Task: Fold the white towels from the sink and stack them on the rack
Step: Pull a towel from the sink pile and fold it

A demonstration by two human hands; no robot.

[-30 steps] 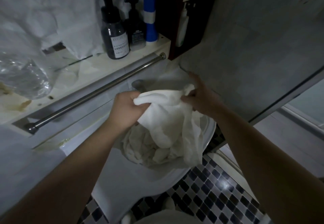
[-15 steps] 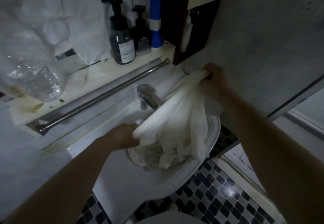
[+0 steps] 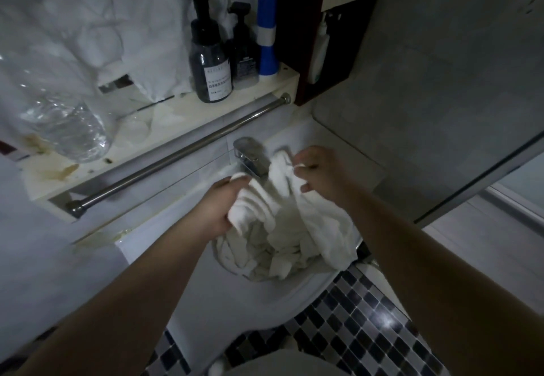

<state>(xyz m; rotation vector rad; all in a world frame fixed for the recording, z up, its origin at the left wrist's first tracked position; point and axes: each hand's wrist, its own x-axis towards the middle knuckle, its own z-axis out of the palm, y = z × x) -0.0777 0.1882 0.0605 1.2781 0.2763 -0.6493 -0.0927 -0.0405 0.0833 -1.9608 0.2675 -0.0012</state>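
A heap of crumpled white towels (image 3: 282,246) fills the white sink (image 3: 235,296). One white towel (image 3: 321,219) is lifted partly out of the heap and drapes over the sink's right rim. My left hand (image 3: 219,207) grips a bunched part of it just in front of the chrome tap (image 3: 250,154). My right hand (image 3: 319,172) pinches its upper edge to the right of the tap. A steel bar (image 3: 176,154) runs under the cream shelf (image 3: 164,122) behind the sink. More white cloth (image 3: 88,31) hangs at the top left.
On the shelf stand two dark pump bottles (image 3: 209,60), a blue and white bottle (image 3: 266,31) and a clear plastic bottle (image 3: 61,122) lying at the left. A grey tiled wall (image 3: 441,95) rises at the right. Checked floor tiles (image 3: 353,331) lie below.
My right hand came down from high at the right to beside the tap, lowering the towel. My left hand shifted up to the towel's bunched part near the tap.
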